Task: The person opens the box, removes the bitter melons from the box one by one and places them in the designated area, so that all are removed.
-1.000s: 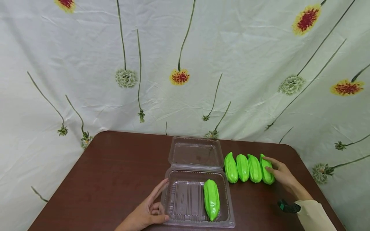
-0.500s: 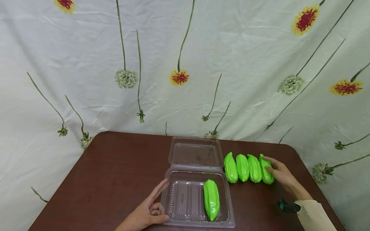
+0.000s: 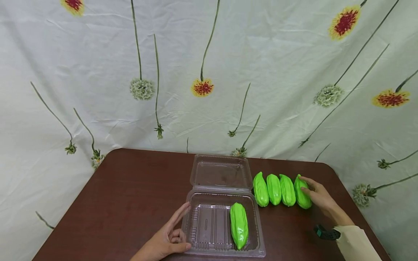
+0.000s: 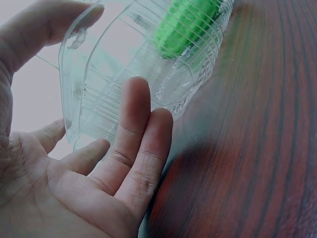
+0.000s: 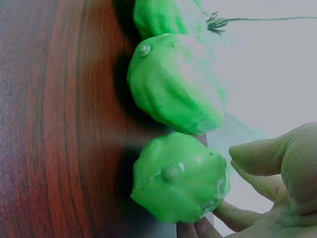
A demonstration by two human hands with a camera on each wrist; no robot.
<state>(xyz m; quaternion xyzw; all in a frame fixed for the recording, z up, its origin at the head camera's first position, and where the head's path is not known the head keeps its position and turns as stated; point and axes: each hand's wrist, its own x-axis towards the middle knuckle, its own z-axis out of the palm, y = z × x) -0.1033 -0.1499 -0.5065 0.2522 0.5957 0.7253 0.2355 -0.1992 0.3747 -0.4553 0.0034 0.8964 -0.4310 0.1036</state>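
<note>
A clear plastic clamshell container (image 3: 209, 251) lies unfolded on the table, one glossy green bitter melon (image 3: 239, 226) inside its base at the right. My left hand (image 3: 163, 237) touches the container's left side, thumb at the front corner of the rim. In the left wrist view its fingers (image 4: 134, 109) extend nearly straight along the ribbed wall. My right hand (image 3: 321, 198) grips the rightmost bitter melon (image 3: 302, 195) of a row, fingers round its far and right sides. In the right wrist view the thumb (image 5: 255, 154) lies right at that melon's edge (image 5: 173, 183).
Three more bitter melons (image 3: 274, 189) stand side by side between the container and my right hand. The container's lid (image 3: 222, 175) leans back behind the base. A flower-print cloth (image 3: 202, 119) hangs behind the dark brown table (image 3: 140, 195).
The rightmost bitter melon has shifted slightly right with my right hand, widening the gap to its neighbour. My left hand and the container have stayed in place.
</note>
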